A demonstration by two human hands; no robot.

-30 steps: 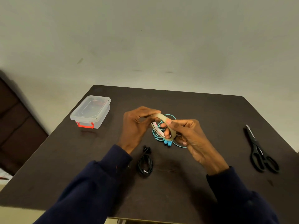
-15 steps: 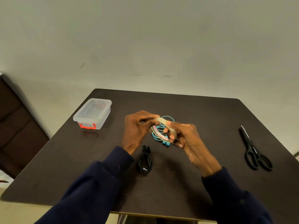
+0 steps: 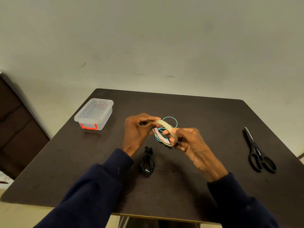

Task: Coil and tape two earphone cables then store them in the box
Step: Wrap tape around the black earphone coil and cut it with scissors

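Observation:
Both hands hold a roll of clear tape [image 3: 166, 127] above the middle of the dark table [image 3: 205, 122]. My left hand [image 3: 138, 130] pinches the roll's upper left edge. My right hand [image 3: 189, 142] grips its lower right side, fingers curled round the ring. Behind the roll lies the teal earphone cable [image 3: 171, 120], loosely looped and partly hidden. A black earphone cable [image 3: 147, 162] lies coiled on the table below my left wrist. The clear plastic box [image 3: 94, 113] with a red latch stands at the far left, lid on.
Black scissors [image 3: 258, 152] lie near the table's right edge. A dark wooden piece of furniture [image 3: 14, 122] stands left of the table. A pale wall rises behind the far edge.
The view has shifted slightly. Both hands keep working the tape roll at the same spot, with the fingers slightly re-placed on the ring.

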